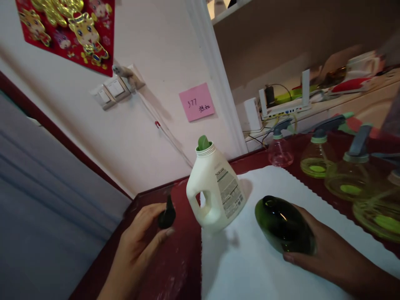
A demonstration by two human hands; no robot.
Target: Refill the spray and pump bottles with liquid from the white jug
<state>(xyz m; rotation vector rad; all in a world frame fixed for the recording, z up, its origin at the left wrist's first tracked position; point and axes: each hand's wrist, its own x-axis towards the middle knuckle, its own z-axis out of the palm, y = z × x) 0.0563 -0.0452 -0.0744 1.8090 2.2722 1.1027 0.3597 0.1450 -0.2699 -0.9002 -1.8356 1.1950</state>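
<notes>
My left hand pinches a small dark green cap between thumb and fingers, above the red table; a pointed piece sticks up from it. My right hand is wrapped round a glossy dark green bottle, tilted with its uncapped neck toward the upper left. Between the hands stands a large pale detergent jug with a side handle and a printed label. Its mouth has no cap, and a green spout shows inside.
A white sheet covers part of the red table. Several spray bottles line the right side. Behind are a shelf with a white router, a pink note and wall switches. A blue curtain hangs at left.
</notes>
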